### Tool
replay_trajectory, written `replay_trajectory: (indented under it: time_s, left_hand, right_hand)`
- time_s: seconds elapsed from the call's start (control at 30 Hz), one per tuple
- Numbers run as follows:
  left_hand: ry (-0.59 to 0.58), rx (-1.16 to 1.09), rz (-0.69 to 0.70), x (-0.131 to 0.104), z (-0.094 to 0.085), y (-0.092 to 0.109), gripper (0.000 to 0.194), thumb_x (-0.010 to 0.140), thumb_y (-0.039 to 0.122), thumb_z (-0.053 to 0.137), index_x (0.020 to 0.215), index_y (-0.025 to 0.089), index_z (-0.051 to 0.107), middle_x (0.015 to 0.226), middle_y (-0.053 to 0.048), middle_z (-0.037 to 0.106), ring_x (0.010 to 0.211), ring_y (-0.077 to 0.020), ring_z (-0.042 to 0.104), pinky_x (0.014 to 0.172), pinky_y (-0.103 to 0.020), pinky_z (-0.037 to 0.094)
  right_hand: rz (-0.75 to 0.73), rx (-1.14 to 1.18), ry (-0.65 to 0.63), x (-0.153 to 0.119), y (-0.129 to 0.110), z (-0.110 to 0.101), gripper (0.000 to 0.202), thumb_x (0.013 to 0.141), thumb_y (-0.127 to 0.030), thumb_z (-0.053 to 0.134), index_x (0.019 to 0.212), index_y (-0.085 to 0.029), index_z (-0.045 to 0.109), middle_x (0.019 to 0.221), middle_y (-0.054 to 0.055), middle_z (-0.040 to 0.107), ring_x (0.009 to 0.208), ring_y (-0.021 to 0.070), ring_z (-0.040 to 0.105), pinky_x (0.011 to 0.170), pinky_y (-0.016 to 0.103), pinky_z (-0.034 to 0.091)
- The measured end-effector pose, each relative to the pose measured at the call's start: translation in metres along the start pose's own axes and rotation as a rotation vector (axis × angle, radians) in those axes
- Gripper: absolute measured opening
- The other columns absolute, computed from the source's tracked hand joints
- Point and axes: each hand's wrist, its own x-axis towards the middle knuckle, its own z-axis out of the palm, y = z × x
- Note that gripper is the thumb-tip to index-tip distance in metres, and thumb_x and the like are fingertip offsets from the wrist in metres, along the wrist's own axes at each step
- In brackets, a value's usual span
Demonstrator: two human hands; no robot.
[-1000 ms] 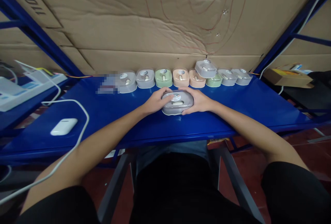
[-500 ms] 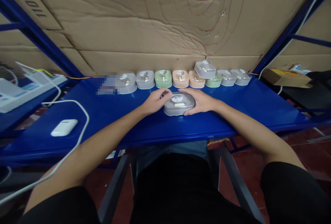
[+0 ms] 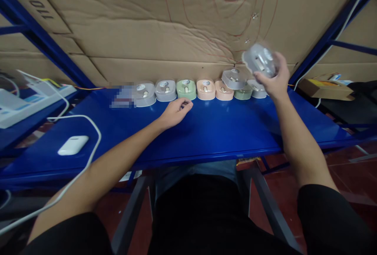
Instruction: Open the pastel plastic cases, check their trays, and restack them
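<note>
Raised at the right, over the end of the row, my right hand [image 3: 277, 72] grips a grey lidded box [image 3: 259, 62] with a clear cover and a pale handle on top. The box is tilted and blurred. My left hand [image 3: 176, 112] rests low over the blue table, its fingers loosely curled in, and I see nothing in it. Just behind it stands a green lidded box [image 3: 186, 90]. Another grey lidded box [image 3: 234, 79] sits on top of the row, over a peach lidded box [image 3: 224, 91] and a second green one.
Along the cardboard wall [image 3: 147, 31] more grey and peach boxes line the back of the blue table [image 3: 224, 129]. At the left lie a white earbud case [image 3: 73, 145] and a white cable [image 3: 96, 137]. An open cardboard box [image 3: 325, 90] stands right, beside the blue frame post.
The grey box has left the table front, carried up and to the right by my right hand. My left hand no longer touches it and stays nearly in place.
</note>
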Motion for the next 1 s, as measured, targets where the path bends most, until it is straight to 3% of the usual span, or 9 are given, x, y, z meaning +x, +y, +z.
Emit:
replay_trajectory:
  time_s: [0.1,0.2,0.37,0.57,0.63,0.73,0.8,0.87,1.0]
  left_hand:
    - [-0.005,0.010,0.007,0.000,0.002,-0.002,0.029,0.109,0.045,0.065,0.117,0.021,0.077,0.116,-0.012,0.085,0.106,-0.0277,0.079,0.099,-0.045,0.062]
    - [-0.002,0.020,0.021,0.000,0.003,-0.005,0.032,0.108,0.049,0.066,0.119,0.021,0.077,0.115,-0.011,0.084,0.105,-0.0271,0.078,0.096,-0.044,0.063]
    - [-0.006,0.026,0.042,-0.001,0.003,-0.008,0.035,0.107,0.052,0.067,0.120,0.021,0.076,0.112,-0.011,0.083,0.101,-0.0270,0.077,0.094,-0.044,0.065]
    - [-0.010,0.048,0.030,-0.001,0.002,-0.006,0.035,0.107,0.052,0.068,0.120,0.021,0.077,0.110,-0.011,0.082,0.097,-0.0272,0.077,0.093,-0.045,0.066]
    - [-0.014,0.065,0.019,-0.001,0.002,-0.004,0.036,0.107,0.052,0.068,0.121,0.020,0.078,0.111,-0.011,0.082,0.098,-0.0274,0.077,0.093,-0.045,0.066]
    - [-0.021,0.082,0.013,0.000,0.002,-0.002,0.037,0.107,0.053,0.067,0.121,0.019,0.077,0.112,-0.012,0.081,0.097,-0.0270,0.077,0.092,-0.044,0.066]
    - [-0.028,0.083,0.015,0.000,0.002,-0.001,0.037,0.107,0.052,0.066,0.121,0.019,0.076,0.112,-0.012,0.081,0.096,-0.0265,0.076,0.092,-0.044,0.065]
    - [-0.031,0.080,0.023,0.000,0.002,-0.002,0.036,0.107,0.051,0.066,0.121,0.020,0.075,0.113,-0.012,0.081,0.095,-0.0261,0.076,0.092,-0.044,0.065]
    - [-0.024,0.078,0.049,0.000,0.002,-0.004,0.035,0.106,0.053,0.066,0.119,0.021,0.075,0.113,-0.012,0.082,0.096,-0.0263,0.076,0.091,-0.045,0.066]
  right_hand:
    - [0.299,-0.210,0.153,0.010,0.033,-0.008,0.116,0.070,-0.031,0.105,0.173,-0.015,0.054,0.171,0.029,0.061,0.157,0.0381,0.061,0.136,0.053,0.042]
    - [0.463,-0.331,0.137,0.008,0.052,-0.007,0.116,0.069,-0.028,0.107,0.173,-0.017,0.059,0.165,0.031,0.063,0.151,0.0410,0.062,0.130,0.055,0.044]
    - [0.538,-0.413,0.119,0.001,0.066,0.010,0.108,0.072,-0.036,0.109,0.168,-0.012,0.065,0.157,0.040,0.066,0.147,0.0481,0.064,0.123,0.064,0.043]
    - [0.520,-0.352,0.125,-0.002,0.073,0.012,0.093,0.095,-0.067,0.090,0.161,-0.007,0.062,0.159,0.047,0.061,0.149,0.0502,0.061,0.124,0.071,0.039]
    - [0.458,-0.362,0.161,-0.002,0.067,0.011,0.093,0.098,-0.071,0.083,0.160,-0.006,0.060,0.164,0.049,0.056,0.154,0.0525,0.055,0.126,0.074,0.035]
    - [0.217,-0.347,0.136,-0.005,0.044,0.015,0.086,0.099,-0.069,0.078,0.159,-0.010,0.061,0.172,0.043,0.051,0.162,0.0525,0.046,0.132,0.075,0.031]
    - [0.037,-0.291,0.007,-0.011,0.021,0.027,0.083,0.100,-0.067,0.074,0.163,-0.015,0.058,0.174,0.036,0.052,0.163,0.0516,0.046,0.134,0.076,0.033]
    - [-0.072,-0.267,-0.127,-0.021,-0.005,0.045,0.093,0.098,-0.070,0.075,0.168,-0.013,0.053,0.177,0.033,0.050,0.165,0.0538,0.045,0.134,0.079,0.036]
    - [-0.096,-0.268,-0.264,-0.039,-0.043,0.084,0.104,0.095,-0.080,0.079,0.173,-0.017,0.050,0.187,0.033,0.039,0.166,0.0600,0.045,0.132,0.082,0.039]
